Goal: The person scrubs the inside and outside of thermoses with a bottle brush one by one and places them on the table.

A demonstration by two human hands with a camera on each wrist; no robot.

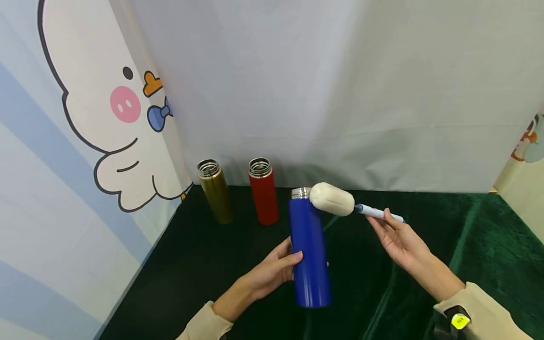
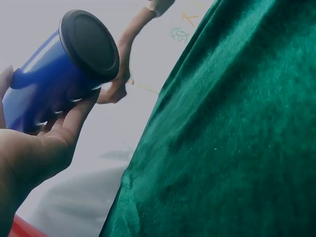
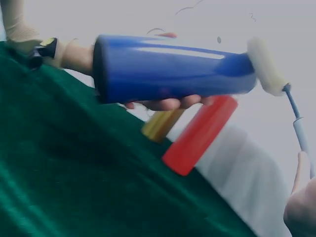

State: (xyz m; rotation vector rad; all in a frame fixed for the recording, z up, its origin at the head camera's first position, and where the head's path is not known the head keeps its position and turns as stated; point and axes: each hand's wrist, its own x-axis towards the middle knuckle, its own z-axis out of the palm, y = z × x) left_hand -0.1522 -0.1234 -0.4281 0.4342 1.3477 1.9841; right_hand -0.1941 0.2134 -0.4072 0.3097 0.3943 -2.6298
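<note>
A tall blue bottle (image 1: pixel 312 255), lidless with a bare metal neck, is gripped round its body by my left hand (image 1: pixel 278 269). It is held up off the cloth, and its dark base (image 2: pixel 90 42) faces the left wrist camera. My right hand (image 1: pixel 399 241) pinches the pale handle of a bottle brush (image 1: pixel 380 213). The brush's white sponge head (image 1: pixel 331 199) lies across the side of the bottle's mouth, not inside it. In the right wrist view the sponge head (image 3: pixel 266 66) covers part of the bottle's mouth end.
Two more lidless bottles, one gold (image 1: pixel 216 193) and one red (image 1: pixel 264 196), stand at the back left of the dark green cloth (image 1: pixel 488 245). A pale curtain (image 1: pixel 340 94) hangs behind them, and a cartoon-printed sheet (image 1: pixel 85 141) borders the left side.
</note>
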